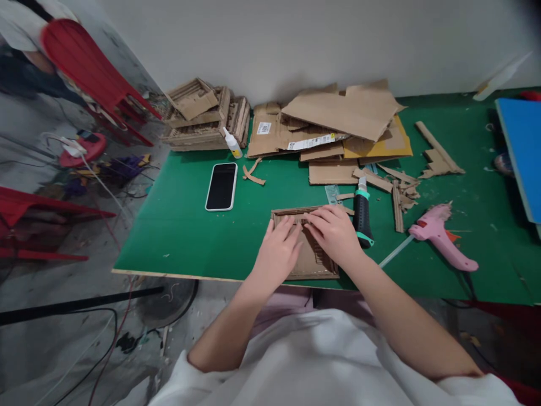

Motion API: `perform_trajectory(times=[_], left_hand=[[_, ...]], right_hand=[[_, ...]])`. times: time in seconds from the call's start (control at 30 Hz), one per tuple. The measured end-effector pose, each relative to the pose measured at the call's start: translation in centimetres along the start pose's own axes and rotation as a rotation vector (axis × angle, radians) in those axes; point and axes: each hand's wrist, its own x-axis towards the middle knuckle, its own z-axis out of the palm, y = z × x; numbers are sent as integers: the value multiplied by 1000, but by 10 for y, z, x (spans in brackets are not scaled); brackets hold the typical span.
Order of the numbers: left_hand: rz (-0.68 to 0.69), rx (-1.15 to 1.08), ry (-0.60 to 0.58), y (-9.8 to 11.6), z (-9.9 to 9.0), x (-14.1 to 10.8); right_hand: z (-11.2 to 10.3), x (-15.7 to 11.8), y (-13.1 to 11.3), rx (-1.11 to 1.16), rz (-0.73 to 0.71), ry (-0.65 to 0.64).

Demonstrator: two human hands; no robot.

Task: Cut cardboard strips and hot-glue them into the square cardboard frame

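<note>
A shallow cardboard tray (308, 270) with raised edges lies at the front edge of the green table. Over its left part is my left hand (276, 248), fingers bent and fingertips at a small corrugated cardboard strip (301, 221) near the far wall. My right hand (335, 234) comes in from the other side, with thumb and fingers closed on the same strip. Most of the strip is hidden under the fingertips. Just right of that hand lies a black and teal utility knife (362, 217), its blade end pointing away from me.
A pink glue gun (442, 237) with a glue stick lies at the right. Cardboard sheets (338, 113) and scraps (406, 194) cover the back. Stacked cardboard trays (203, 115), a glue bottle (232, 143) and a phone (221, 186) are left. A person sits on a red chair (80, 62).
</note>
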Motion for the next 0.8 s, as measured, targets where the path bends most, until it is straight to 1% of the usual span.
perform_trajectory(times=[0.07, 0.13, 0.2, 0.3, 0.43, 0.6, 0.7, 0.8], left_hand=[[-58, -26, 44, -9, -8, -3], [-97, -40, 66, -17, -16, -8], [-87, -44, 23, -22, -20, -12], [-39, -36, -75, -22, -18, -16], [-22, -20, -147, -19, -13, -16], [-18, 2, -173, -20, -16, -16], [-1, 16, -137, -21, -19, -9], [30, 19, -23, -19, -19, 8]], right_hand=[[-6, -9, -4, 15, 71, 62], [-10, -20, -9, 6, 126, 68], [-10, -30, -15, -20, 139, 8], [-8, -39, -21, -60, 136, -72], [-5, -41, -22, -92, 135, -98], [-5, -41, -22, -115, 144, -113], [-5, -41, -23, -118, 150, -121], [-3, -42, -23, -107, 150, -108]])
